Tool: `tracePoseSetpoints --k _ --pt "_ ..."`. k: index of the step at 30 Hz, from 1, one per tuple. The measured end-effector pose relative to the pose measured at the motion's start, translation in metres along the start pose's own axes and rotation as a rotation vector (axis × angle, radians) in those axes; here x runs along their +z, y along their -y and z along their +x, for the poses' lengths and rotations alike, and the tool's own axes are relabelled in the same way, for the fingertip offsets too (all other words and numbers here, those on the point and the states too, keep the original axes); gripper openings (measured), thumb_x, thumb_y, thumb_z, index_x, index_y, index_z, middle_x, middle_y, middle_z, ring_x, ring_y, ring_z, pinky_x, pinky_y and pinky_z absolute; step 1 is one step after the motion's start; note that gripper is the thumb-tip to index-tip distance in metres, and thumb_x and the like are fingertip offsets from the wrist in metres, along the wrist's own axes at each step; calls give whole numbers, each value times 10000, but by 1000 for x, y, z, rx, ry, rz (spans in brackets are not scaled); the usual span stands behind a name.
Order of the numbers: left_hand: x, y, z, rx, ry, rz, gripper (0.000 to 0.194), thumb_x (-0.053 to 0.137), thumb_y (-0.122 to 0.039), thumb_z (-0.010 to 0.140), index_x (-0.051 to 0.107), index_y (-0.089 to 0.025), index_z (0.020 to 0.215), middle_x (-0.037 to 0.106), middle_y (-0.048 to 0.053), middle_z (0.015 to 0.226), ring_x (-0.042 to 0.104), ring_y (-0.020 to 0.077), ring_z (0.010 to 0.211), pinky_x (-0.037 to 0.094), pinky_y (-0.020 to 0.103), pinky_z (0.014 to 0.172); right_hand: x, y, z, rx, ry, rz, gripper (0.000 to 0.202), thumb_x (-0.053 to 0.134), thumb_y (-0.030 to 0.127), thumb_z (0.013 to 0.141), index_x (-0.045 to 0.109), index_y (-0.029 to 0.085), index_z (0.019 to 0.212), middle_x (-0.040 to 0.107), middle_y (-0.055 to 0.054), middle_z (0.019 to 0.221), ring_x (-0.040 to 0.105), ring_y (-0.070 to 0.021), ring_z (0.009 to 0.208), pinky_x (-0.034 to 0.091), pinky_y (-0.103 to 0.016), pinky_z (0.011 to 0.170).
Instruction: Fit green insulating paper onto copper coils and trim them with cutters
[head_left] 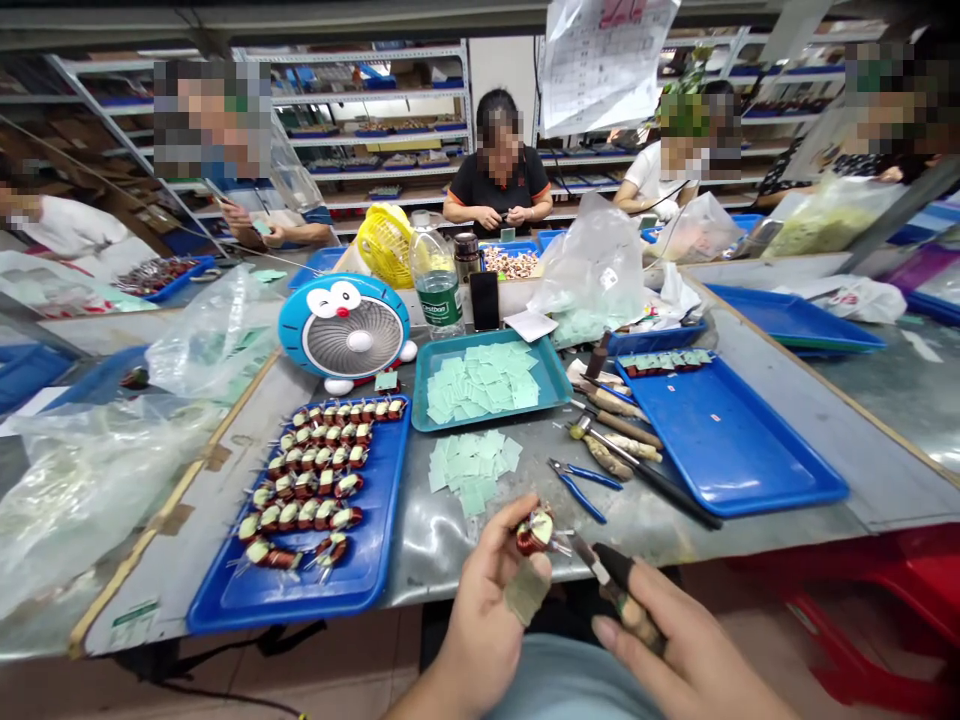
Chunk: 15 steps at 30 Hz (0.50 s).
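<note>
Pinched between the thumb and fingers of my left hand [487, 605] is a copper-wound coil [534, 530] with a pale top and thin wire leads pointing right. A tan wrap covers part of the left thumb. My right hand [667, 625] is closed round the handle of a knife-like tool [592, 560], its metal blade pointing at the coil's leads. Black material covers one right fingertip. Rows of similar coils [307, 458] lie in the blue tray [300, 598] at left. Pale green square sheets [484, 380] fill the teal tray [555, 385], and a loose pile [472, 462] lies before it.
Blue-handled cutters [585, 480], a hammer [637, 465] and other tools lie right of centre. Farther right is a blue tray [780, 490] with a coil row at its back. A blue fan [345, 325], a bottle [437, 285] and a phone [484, 300] stand behind. Several people sit opposite.
</note>
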<state>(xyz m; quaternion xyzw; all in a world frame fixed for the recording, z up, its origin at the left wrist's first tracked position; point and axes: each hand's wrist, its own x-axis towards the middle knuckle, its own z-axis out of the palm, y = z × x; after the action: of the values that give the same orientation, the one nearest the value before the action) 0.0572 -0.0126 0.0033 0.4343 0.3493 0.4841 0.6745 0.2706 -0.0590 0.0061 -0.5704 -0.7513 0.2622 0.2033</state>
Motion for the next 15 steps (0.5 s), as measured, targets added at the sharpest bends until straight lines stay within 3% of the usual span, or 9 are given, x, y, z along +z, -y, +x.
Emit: tracePoseSetpoints --k 5,8,11,13,15 --pt "0 2 -1 112 56 37 426 775 -247 880 554 -270 1243 564 100 1317 593 220 1148 476 352 1004 -10 -1 5 -61 -39 -89 277 486 349 1011 583 120 890 576 -24 876 535 -9 798 444 -64 721" --pt "-7 0 -2 181 94 186 377 767 -205 885 555 -286 1186 556 50 1196 591 163 1068 464 299 971 -22 -4 7 -148 -84 -190 228 527 293 991 571 121 847 550 -18 847 502 -13 773 406 -90 696" --pt "-11 -8 1 54 221 107 618 845 -363 820 479 -303 1314 582 59 1162 611 177 1032 473 313 937 -32 -7 8 -221 -105 -273 194 551 245 970 555 111 830 538 -26 870 480 -31 815 377 -124 718" --pt "-12 -14 5 -79 340 11 645 769 -557 838 488 -231 1319 640 97 1084 661 197 941 495 332 871 -37 -10 9 -229 -87 -300 167 530 228 978 569 120 857 538 -31 904 461 -48 841 359 -148 740" --pt "-12 -19 7 -141 389 7 593 652 -653 881 552 -161 1198 668 97 948 674 176 785 501 312 775 -43 -12 10 -215 -57 -299 163 506 231 990 592 138 889 540 -35 946 449 -64 872 351 -167 768"
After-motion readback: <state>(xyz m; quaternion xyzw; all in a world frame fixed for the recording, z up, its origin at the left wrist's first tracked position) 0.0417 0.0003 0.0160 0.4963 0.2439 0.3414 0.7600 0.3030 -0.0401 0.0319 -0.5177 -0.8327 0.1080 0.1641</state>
